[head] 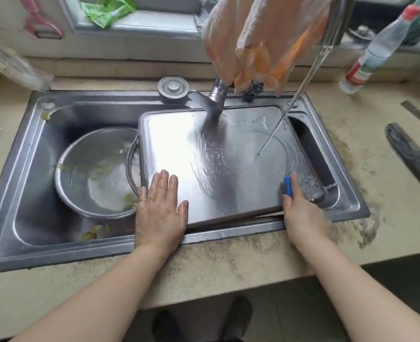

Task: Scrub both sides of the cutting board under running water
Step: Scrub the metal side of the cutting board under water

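Scrubbing the first, upper face seems to be the step in hand. At the sink's (228,234) near edge the left hand (160,208) lies flat, fingers straight, pressing the board's (179,139) near-left corner; the right hand (300,211) grips a blue-edged scrubber (288,186) at the near-right corner. The board, a smooth, shiny metal rectangle with rounded corners, spans the sink's right half under the tap's (212,99) ribbed sheet of water. Left of it sits a round steel bowl (85,174). Next, probably, long strokes across, then flipping it.
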A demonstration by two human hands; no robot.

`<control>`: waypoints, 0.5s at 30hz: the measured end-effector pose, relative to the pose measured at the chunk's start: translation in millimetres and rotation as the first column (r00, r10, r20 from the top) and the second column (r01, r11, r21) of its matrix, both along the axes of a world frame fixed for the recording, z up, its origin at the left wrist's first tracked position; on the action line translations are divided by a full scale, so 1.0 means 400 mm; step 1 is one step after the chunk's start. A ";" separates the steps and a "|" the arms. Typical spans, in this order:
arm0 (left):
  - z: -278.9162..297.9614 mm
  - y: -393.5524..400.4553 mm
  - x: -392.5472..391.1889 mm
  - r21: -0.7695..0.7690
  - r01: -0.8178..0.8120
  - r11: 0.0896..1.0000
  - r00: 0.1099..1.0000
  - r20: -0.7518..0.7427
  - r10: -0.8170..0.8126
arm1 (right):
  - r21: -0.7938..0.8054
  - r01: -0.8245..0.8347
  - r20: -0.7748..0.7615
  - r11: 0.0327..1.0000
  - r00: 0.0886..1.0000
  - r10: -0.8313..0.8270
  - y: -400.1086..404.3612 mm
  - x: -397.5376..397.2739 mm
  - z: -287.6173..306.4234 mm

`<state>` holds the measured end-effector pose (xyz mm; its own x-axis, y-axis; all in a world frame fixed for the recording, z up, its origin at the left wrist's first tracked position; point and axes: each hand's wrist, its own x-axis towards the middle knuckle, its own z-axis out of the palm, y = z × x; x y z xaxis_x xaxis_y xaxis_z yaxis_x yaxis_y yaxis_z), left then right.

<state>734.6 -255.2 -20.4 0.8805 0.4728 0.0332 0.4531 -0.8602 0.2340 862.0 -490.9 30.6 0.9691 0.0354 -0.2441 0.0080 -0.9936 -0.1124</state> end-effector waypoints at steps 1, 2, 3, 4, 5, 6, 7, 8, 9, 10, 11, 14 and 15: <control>0.001 -0.002 0.000 -0.001 0.002 1.000 1.000 -0.007 -0.002 | -0.008 -0.017 0.018 1.000 1.000 0.017 0.035 -0.023 -0.009; 0.003 -0.004 0.001 0.000 0.004 1.000 1.000 -0.011 -0.004 | -0.018 -0.072 0.029 0.997 0.997 0.072 0.085 -0.060 -0.025; 0.005 -0.005 0.003 0.005 0.006 1.000 1.000 -0.011 -0.006 | -0.010 -0.159 0.030 0.987 0.987 0.159 0.145 -0.108 -0.043; 0.008 -0.004 0.005 0.007 0.008 1.000 1.000 -0.013 -0.008 | 0.013 -0.264 0.021 0.964 0.964 0.264 0.204 -0.157 -0.061; 0.011 -0.003 0.005 0.004 0.008 1.000 1.000 -0.014 -0.008 | 0.054 -0.360 0.003 0.932 0.933 0.360 0.256 -0.201 -0.073; 0.013 -0.002 0.003 0.000 0.009 1.000 1.000 -0.011 -0.009 | 0.097 -0.422 -0.018 0.902 0.905 0.425 0.293 -0.229 -0.077; 0.016 0.000 0.002 0.001 0.012 1.000 1.000 -0.003 -0.012 | 0.125 -0.452 -0.014 0.883 0.889 0.457 0.311 -0.227 -0.079; 0.016 0.003 -0.001 0.008 0.019 1.000 1.000 0.007 -0.019 | 0.112 -0.463 0.006 0.879 0.885 0.465 0.307 -0.196 -0.079; 0.015 0.005 -0.004 0.013 0.025 1.000 1.000 0.012 -0.025 | 0.078 -0.449 0.033 0.890 0.893 0.448 0.278 -0.143 -0.078; 0.015 0.007 -0.005 0.017 0.030 0.999 0.999 0.016 -0.031 | 0.039 -0.403 0.052 0.915 0.915 0.400 0.231 -0.075 -0.074; 0.016 0.009 -0.007 0.023 0.036 0.999 0.999 0.021 -0.036 | 0.017 -0.319 0.065 0.948 0.946 0.317 0.175 0.000 -0.063; 0.019 0.010 -0.003 0.042 0.046 0.998 0.999 -0.020 -0.046 | -0.022 -0.007 0.035 1.000 0.999 0.008 0.036 0.143 -0.020; 0.021 0.005 0.002 0.058 0.029 0.998 0.998 -0.059 -0.026 | -0.018 0.030 0.043 0.999 0.999 -0.029 0.026 0.153 -0.019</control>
